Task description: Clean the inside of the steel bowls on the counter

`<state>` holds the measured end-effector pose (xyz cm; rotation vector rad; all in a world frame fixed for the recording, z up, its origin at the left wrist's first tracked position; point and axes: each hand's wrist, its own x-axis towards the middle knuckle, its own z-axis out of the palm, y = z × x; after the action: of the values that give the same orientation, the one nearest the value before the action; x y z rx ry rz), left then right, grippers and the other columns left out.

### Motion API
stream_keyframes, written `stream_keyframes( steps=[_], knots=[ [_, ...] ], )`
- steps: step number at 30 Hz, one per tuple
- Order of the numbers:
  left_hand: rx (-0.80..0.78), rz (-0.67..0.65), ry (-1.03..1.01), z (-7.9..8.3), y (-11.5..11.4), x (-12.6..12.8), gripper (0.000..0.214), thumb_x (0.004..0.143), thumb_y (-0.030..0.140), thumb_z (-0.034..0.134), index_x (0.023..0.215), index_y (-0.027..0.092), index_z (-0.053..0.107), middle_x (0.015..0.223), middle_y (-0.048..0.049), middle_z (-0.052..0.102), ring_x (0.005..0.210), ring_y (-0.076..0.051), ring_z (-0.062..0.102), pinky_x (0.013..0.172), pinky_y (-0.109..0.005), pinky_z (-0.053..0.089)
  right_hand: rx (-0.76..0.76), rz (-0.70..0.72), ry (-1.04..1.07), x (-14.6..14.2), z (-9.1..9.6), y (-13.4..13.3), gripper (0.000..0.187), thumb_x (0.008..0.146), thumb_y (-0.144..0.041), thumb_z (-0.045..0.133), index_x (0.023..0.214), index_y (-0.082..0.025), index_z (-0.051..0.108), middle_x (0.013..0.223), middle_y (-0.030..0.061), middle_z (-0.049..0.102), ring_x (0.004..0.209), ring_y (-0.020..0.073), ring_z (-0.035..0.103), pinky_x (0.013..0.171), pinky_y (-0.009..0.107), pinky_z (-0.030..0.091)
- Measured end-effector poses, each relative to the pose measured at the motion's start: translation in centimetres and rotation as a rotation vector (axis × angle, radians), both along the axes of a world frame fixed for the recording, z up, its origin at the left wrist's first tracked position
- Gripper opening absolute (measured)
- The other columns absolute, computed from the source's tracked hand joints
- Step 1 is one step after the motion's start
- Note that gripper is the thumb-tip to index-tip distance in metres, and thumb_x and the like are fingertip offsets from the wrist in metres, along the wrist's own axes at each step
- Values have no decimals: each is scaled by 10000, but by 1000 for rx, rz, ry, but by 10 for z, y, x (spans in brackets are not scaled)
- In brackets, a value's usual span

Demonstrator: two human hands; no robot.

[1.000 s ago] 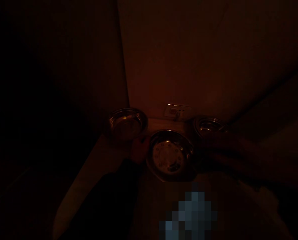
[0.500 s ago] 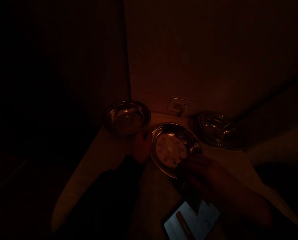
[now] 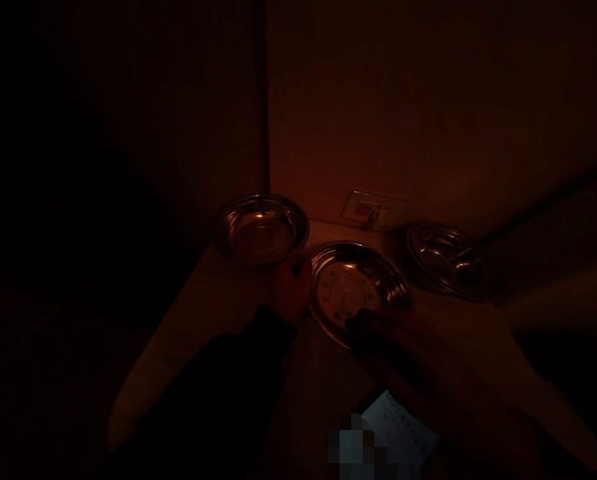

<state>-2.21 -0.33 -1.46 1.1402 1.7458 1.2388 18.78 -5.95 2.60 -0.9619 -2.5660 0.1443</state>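
Note:
The light is very dim. In the head view a round metal dish (image 3: 348,290) with a ring of marks on its base sits in the middle of the table. My left hand (image 3: 291,287) is closed at the dish's left rim and seems to pinch it. Over the near right rim is my right hand (image 3: 403,340), its fingers bent round a dark, cloth-like thing (image 3: 363,330) that touches the inside of the dish. The cloth's outline is mostly lost in shadow. Behind my left hand stands a second metal bowl (image 3: 263,233).
A divided metal plate (image 3: 448,260) lies at the back right. On the wall behind is a socket panel (image 3: 373,208) with a plug. A lit phone or tablet screen (image 3: 398,427) lies at the near side of the pale table (image 3: 173,353), partly blurred out.
My right hand has shifted slightly up and left over the dish, with the dark cloth-like thing. My left hand stays at the rim. The whole view has moved a little.

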Motion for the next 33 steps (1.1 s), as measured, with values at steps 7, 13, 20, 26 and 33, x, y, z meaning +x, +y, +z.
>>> stream_keyframes(
  steps=[7, 13, 20, 26, 33],
  knots=[
    [37, 28, 20, -1, 0, 1, 264, 858, 236, 486, 882, 111, 717, 911, -88, 747, 883, -215, 661, 842, -325, 480, -238, 77, -55, 7, 24, 8, 146, 938, -230, 486, 1029, -237, 599, 1167, 86, 645, 1050, 232, 616, 843, 380, 534],
    [23, 51, 28, 4, -1, 4, 263, 871, 213, 475, 887, 93, 708, 930, -107, 744, 890, -218, 664, 845, -318, 479, -281, 58, -103, 6, 2, 10, 262, 946, -193, 486, 1198, -213, 558, 1179, 89, 647, 1097, 228, 578, 916, 406, 502],
    [-1, 60, 35, 1, 0, 5, 283, 884, 213, 450, 937, 96, 702, 990, -112, 740, 922, -222, 660, 857, -323, 477, -286, 16, -39, -15, 0, 4, 199, 916, -147, 499, 1063, -185, 626, 1038, 84, 687, 964, 243, 600, 845, 426, 499],
    [0, 56, 70, 4, -1, 4, 268, 882, 189, 451, 936, 94, 695, 976, -118, 737, 921, -223, 657, 848, -315, 483, -428, -56, -60, -18, 8, 8, 147, 888, -154, 521, 951, -212, 640, 947, 46, 667, 928, 234, 581, 812, 407, 457],
    [-12, 69, 66, 6, 0, 7, 280, 889, 184, 430, 964, 89, 682, 954, -121, 733, 893, -224, 658, 842, -322, 487, -491, -125, -11, -33, 3, 11, 123, 882, -192, 503, 917, -203, 620, 921, 47, 657, 884, 220, 588, 784, 378, 443]
  ],
)
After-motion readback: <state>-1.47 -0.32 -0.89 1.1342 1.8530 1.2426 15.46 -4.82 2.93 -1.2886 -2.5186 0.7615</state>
